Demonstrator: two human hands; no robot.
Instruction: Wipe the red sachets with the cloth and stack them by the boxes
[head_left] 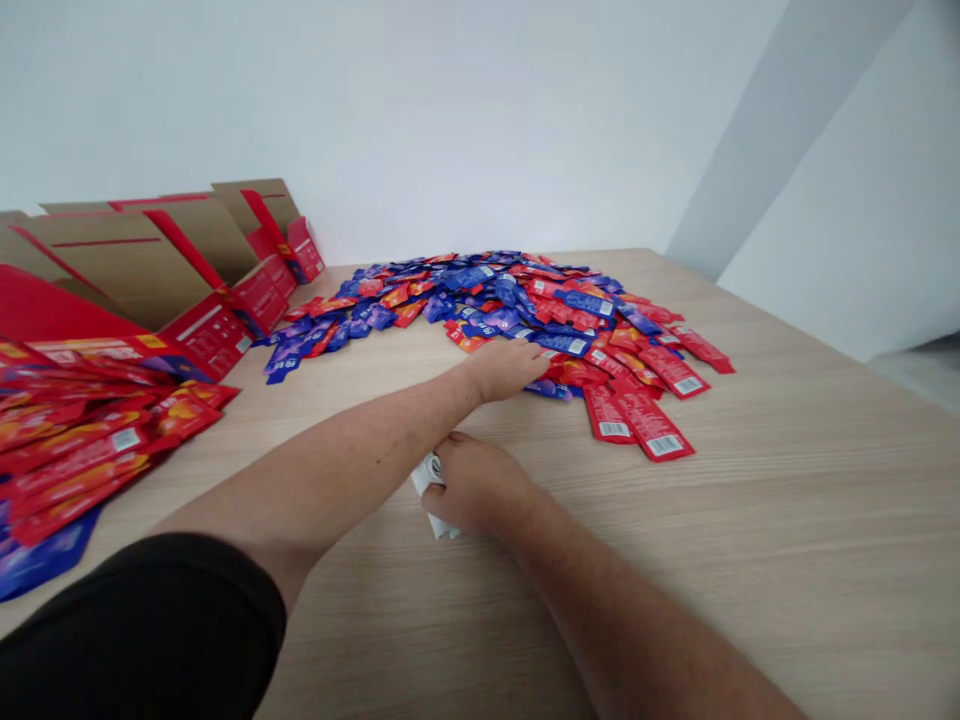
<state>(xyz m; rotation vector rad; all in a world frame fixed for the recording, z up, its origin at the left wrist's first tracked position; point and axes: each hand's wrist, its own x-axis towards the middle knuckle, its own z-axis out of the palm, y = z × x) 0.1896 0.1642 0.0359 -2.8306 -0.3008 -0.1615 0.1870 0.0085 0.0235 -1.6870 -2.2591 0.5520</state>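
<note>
My left hand (506, 370) reaches across to the near edge of a wide pile of red and blue sachets (559, 315). Its fingers stretch over the sachets, partly hidden behind the back of the hand. Just below the left wrist, my right hand (476, 485) is closed around a small crumpled white piece (442, 527) with a dark mark on it. Whether that piece is paper or cloth, I cannot tell. Several red sachets (652, 425) with barcodes fan out on the tabletop right of my hands.
Open red cardboard boxes (124, 260) with brown insides line the left side. In front of them lies a stack of red and orange sachets (97, 440), with a blue one (49, 550) underneath. A pale wall (480, 130) rises behind the wooden table (750, 500).
</note>
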